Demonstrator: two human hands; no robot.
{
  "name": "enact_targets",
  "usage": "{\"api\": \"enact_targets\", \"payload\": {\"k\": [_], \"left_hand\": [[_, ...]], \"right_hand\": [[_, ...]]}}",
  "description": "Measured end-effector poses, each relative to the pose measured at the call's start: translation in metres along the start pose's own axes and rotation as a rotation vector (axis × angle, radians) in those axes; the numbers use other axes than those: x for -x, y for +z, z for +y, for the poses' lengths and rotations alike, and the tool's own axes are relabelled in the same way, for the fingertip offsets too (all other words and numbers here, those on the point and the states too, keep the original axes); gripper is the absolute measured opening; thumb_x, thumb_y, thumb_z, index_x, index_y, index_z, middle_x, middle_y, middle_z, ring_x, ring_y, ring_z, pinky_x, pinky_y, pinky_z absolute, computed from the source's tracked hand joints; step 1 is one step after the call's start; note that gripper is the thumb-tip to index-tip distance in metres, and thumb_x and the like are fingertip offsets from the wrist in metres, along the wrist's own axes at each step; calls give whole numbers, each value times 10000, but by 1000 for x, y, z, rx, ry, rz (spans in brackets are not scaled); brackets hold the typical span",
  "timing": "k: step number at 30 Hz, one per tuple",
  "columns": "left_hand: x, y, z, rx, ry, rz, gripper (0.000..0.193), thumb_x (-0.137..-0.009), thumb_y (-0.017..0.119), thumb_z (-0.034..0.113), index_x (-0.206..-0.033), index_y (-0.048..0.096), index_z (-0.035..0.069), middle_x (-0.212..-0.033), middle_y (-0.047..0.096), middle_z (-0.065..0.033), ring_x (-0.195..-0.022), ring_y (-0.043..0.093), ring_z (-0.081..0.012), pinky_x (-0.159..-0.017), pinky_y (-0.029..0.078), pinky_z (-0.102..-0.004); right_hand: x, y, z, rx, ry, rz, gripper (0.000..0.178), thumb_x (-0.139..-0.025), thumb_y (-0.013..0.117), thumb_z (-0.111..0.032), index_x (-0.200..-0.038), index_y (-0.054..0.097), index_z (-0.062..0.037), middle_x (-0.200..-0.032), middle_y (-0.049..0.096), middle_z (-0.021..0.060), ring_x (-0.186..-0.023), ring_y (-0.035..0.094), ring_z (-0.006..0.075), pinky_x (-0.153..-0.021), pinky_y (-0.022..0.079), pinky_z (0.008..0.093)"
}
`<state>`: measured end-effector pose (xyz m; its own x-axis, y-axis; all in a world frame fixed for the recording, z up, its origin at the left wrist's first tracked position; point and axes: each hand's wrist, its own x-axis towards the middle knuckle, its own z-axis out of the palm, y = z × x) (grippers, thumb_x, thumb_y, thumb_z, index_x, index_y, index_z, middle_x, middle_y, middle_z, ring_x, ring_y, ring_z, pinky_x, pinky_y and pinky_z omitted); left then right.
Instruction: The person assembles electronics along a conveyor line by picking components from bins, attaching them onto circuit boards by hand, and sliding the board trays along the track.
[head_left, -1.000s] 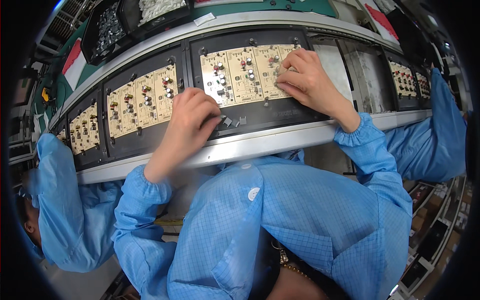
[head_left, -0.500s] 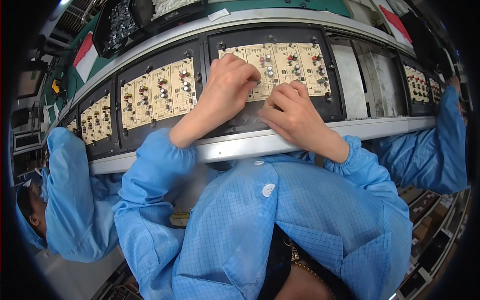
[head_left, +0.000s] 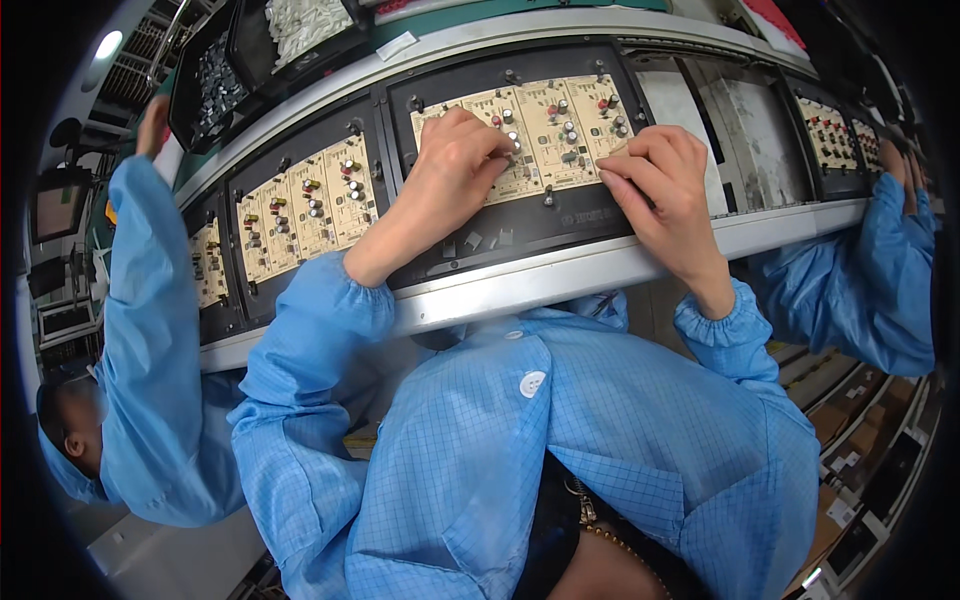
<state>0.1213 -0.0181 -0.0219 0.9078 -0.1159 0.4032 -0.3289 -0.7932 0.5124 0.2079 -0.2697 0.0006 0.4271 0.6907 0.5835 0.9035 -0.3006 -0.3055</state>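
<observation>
A black tray (head_left: 565, 225) lies on the line, its silver rail (head_left: 550, 278) running across in front of the person, and the board (head_left: 590, 90) sits in that tray, cream-coloured and set with small upright parts. Three grey bits (head_left: 474, 240) lie on the tray's near strip, below the board. A second board (head_left: 280, 240) lies in the next tray to the left, and a bare metal plate (head_left: 690, 110) shows to the right. Beyond the line stand a bin of dark parts (head_left: 212, 80) and a bin of white ones (head_left: 303, 30), with a paper slip (head_left: 397, 45) beside them. Co-workers in blue sleeves (head_left: 150, 260) sit at either side; a lamp (head_left: 108, 44) glows at upper left, and shelves (head_left: 860, 440) fill the lower right. The left hand (head_left: 452, 160) bends over the board's left part, fingers drawn together; what they hold, if anything, cannot be told. The right hand (head_left: 668, 185) is at the board's lower right corner, thumb and forefinger narrowly apart, contents unclear. Half a second ago the right hand was by the grey bits, partly covering them; now they lie uncovered. The left hand remains over the board, and the left co-worker's arm has risen toward the bins.
</observation>
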Motion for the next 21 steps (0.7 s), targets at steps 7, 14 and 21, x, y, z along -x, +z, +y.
{"api": "enact_targets", "payload": {"k": [7,14,21], "left_hand": [[-5,-1,3,9,110,-2,101,-736,713,-17,-818,669,25,-790,614,-64,-883,561,-272,-845,409,-396],[-9,1,0,-1,125,6,101,-732,712,-21,-810,664,22,-782,602,-69,-871,557,-269,-837,409,-384],[-9,-5,11,-150,224,-130,138,-702,668,-37,-820,620,16,-852,558,-113,-947,534,-299,-856,411,-393]], "right_hand": [[-3,-5,3,30,9,26,144,-787,732,-65,-928,714,-43,-912,620,52,-1000,569,258,-923,365,388],[-3,-5,6,51,20,21,149,-788,732,-65,-936,718,-51,-924,623,49,-1007,568,257,-935,362,392],[-15,-9,10,81,-8,10,137,-799,725,-81,-934,718,-58,-914,629,45,-985,573,246,-933,363,394]]}}
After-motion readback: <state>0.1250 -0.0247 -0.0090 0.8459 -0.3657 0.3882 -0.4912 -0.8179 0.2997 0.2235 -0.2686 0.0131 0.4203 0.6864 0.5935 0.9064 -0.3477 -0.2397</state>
